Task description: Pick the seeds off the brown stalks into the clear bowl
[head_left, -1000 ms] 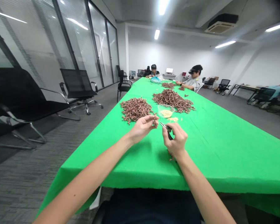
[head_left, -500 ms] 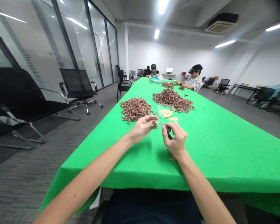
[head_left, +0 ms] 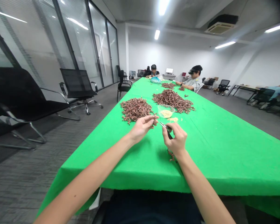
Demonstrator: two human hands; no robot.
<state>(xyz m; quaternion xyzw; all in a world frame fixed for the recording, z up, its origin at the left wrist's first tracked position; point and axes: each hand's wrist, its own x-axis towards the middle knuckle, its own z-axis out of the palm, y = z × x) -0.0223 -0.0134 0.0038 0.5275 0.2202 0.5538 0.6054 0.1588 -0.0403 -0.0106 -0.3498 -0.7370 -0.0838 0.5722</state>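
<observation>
We record the left hand [head_left: 142, 128], fingers [head_left: 151, 119] pinched on a small, rough brown twig-like piece [head_left: 155, 123]; the right hand [head_left: 176, 140] grips slim dark-handled metal pliers [head_left: 168, 133] above the woven green table cloth [head_left: 224, 155].

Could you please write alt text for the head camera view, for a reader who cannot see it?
A person's right hand holds small black-handled pliers close to a small brown piece pinched by the left hand, above a green-covered table. Heaps of reddish-brown pieces and a clear bowl of pale granules lie ahead; a person and another sit farther along.
</observation>
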